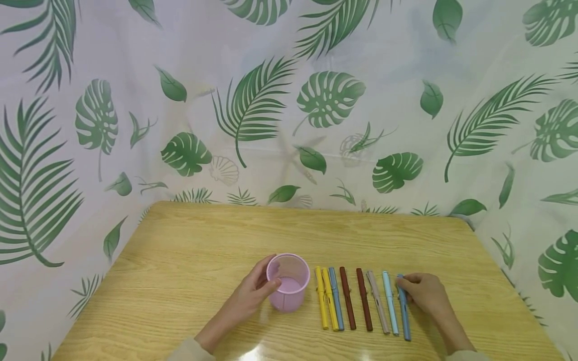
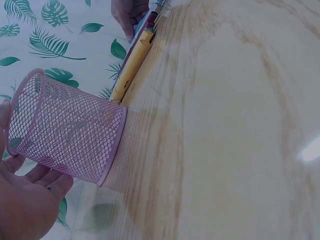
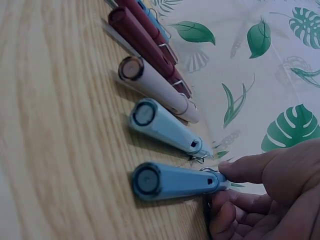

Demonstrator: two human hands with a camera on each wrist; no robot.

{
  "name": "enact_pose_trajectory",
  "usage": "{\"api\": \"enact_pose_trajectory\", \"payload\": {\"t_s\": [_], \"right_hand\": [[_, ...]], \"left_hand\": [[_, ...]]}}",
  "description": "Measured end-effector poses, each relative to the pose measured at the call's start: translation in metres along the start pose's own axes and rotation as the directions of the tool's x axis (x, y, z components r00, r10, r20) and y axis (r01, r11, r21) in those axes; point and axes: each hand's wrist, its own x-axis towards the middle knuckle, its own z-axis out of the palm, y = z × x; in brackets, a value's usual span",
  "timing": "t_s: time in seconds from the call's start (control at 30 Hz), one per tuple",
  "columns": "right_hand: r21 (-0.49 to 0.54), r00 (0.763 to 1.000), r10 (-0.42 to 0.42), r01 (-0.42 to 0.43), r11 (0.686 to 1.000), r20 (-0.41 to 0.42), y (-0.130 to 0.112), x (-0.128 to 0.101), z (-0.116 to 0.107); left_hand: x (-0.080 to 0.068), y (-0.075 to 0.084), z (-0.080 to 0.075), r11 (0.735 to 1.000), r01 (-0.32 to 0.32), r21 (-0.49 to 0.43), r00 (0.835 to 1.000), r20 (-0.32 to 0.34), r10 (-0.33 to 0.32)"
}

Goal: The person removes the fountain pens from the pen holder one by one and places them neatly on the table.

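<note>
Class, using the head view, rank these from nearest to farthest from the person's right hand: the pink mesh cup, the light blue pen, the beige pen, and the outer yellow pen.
From the right hand:
1. Light blue pen, second from the row's right end.
2. Beige pen, next leftward.
3. Outer yellow pen, at the row's left end.
4. Pink mesh cup, beyond the row, gripped by the left hand.

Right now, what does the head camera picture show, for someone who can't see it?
A left hand holds a pink mesh cup on a wooden table. The right hand pinches the last blue pen in a row of eight.
</note>
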Motion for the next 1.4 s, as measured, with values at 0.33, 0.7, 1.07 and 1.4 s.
{"api": "enact_pose_trajectory", "payload": {"t_s": [0.33, 0.7, 1.07, 1.4], "right_hand": [[-0.034, 0.999, -0.031, 0.031, 0.999, -0.018, 0.001, 0.000, 0.003], [-0.021, 0.999, -0.024, 0.023, 0.999, -0.027, 0.001, -0.005, 0.004], [-0.042, 0.999, -0.019, 0.017, 0.999, -0.050, -0.001, -0.005, 0.002], [-0.011, 0.991, -0.043, 0.042, 0.999, -0.125, -0.001, -0.007, -0.007]], "left_hand": [[-0.001, 0.002, 0.001, 1.000, 0.005, 0.002, 1.000, -0.011, -0.005], [-0.002, 0.002, 0.003, 1.000, 0.014, 0.006, 0.999, -0.030, -0.014], [-0.002, 0.003, 0.002, 1.000, 0.022, 0.011, 1.000, -0.012, -0.022], [-0.002, 0.001, 0.002, 1.000, 0.013, 0.004, 1.000, -0.027, -0.013]]}}
